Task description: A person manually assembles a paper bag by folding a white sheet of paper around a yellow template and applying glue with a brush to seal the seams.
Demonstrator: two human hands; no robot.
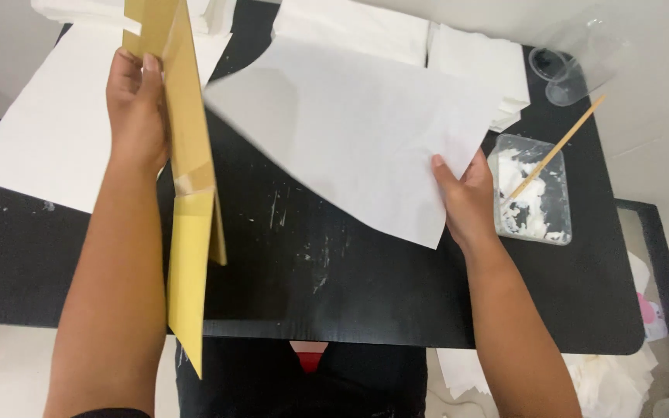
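Observation:
My left hand (139, 108) grips a folded tan and yellow paper bag (187, 209), held upright on edge above the left side of a black table (334, 294). My right hand (468, 197) pinches the lower right edge of a white paper sheet (350, 131) and lifts it, tilted, over the table's middle. The two hands are apart, with the sheet to the right of the bag.
A clear plastic tray of white paste (534, 190) with a wooden stick (555, 149) lies right of my right hand. Clear plastic cups (574, 66) lie at the back right. White paper stacks (474, 62) sit at the back, a large white sheet (48, 131) at left.

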